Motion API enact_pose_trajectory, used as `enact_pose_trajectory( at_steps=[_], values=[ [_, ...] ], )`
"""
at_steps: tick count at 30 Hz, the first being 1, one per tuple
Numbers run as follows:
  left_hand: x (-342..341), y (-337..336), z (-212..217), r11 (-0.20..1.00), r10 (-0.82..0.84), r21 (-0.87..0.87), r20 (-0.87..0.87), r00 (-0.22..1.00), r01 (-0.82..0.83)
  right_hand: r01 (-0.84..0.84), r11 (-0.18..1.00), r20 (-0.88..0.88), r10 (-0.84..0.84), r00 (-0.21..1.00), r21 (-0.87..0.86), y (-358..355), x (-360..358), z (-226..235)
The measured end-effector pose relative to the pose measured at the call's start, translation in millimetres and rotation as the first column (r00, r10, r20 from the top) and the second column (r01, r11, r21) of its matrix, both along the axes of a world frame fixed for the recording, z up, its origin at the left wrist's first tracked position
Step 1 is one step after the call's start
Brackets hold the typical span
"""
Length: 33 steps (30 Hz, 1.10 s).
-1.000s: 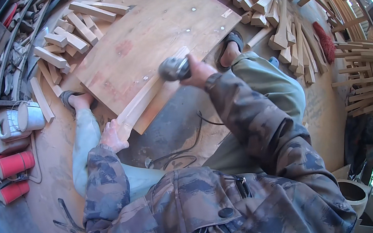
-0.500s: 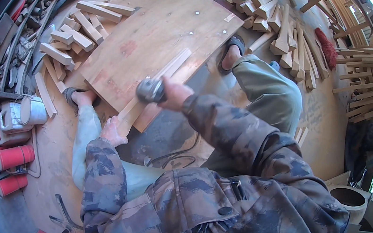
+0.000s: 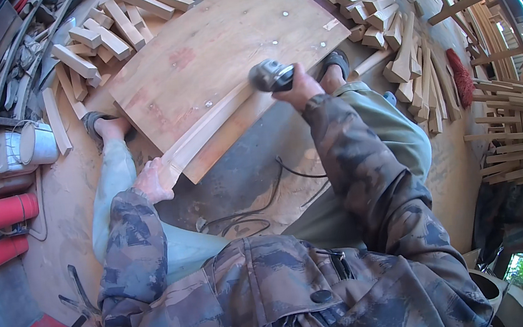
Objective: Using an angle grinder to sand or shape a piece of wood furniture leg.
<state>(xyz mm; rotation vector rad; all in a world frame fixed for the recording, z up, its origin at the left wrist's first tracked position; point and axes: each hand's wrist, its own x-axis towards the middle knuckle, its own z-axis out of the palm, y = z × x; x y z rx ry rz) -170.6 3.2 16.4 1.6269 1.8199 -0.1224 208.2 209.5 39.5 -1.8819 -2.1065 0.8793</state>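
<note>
A long pale strip of wood (image 3: 212,125) lies along the near edge of the plywood-topped bench (image 3: 192,53). My left hand (image 3: 154,180) is closed round its near-left end. My right hand (image 3: 300,90) grips an angle grinder (image 3: 274,75) by its dark body. The grinder's head is at the strip's far right end and blurred by motion; whether its disc touches the wood, I cannot tell. Below the strip shows the bench's side board (image 3: 224,138).
Cut wood pieces (image 3: 107,38) are heaped behind the bench at left, with another pile (image 3: 390,31) at right. Red canisters (image 3: 11,211) and a white bucket (image 3: 43,157) stand at far left. A black cord (image 3: 248,213) lies on the floor between my legs.
My right hand has moved the grinder right and away along the strip, from its middle to its far end. My left hand stays on the near end.
</note>
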Motion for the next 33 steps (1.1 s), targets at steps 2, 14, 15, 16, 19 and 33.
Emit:
enact_pose_trajectory(
  at_steps=[2,14,15,16,19,33],
  values=[
    [-1.6,-0.6,-1.5,1.0,0.008,0.028,0.016,1.0,-0.009,0.083,0.996,0.062,-0.081,0.995,-0.033,14.0,4.2,7.3],
    [35.2,-10.3,0.6,0.992,0.091,0.109,-0.246,0.965,-0.065,-0.413,0.905,-0.041,0.411,0.911,-0.102,-86.8,-108.6,22.6],
    [38.6,-8.2,3.2,0.994,0.086,0.084,-0.244,0.966,-0.067,-0.438,0.891,-0.026,0.438,0.899,-0.117,-93.9,-114.4,28.2],
    [39.1,-9.9,1.5,0.995,0.073,0.086,-0.236,0.969,-0.054,-0.459,0.878,-0.01,0.462,0.887,-0.133,-97.4,-117.7,33.2],
    [35.4,-12.2,-1.4,0.991,0.105,0.103,-0.216,0.971,-0.084,-0.452,0.872,0.004,0.461,0.887,-0.186,-91.9,-114.3,36.2],
    [25.1,-7.3,1.3,0.998,0.041,0.062,-0.195,0.98,-0.03,0.049,0.992,0.186,-0.026,0.982,-0.12,31.1,6.2,23.1]
  ],
)
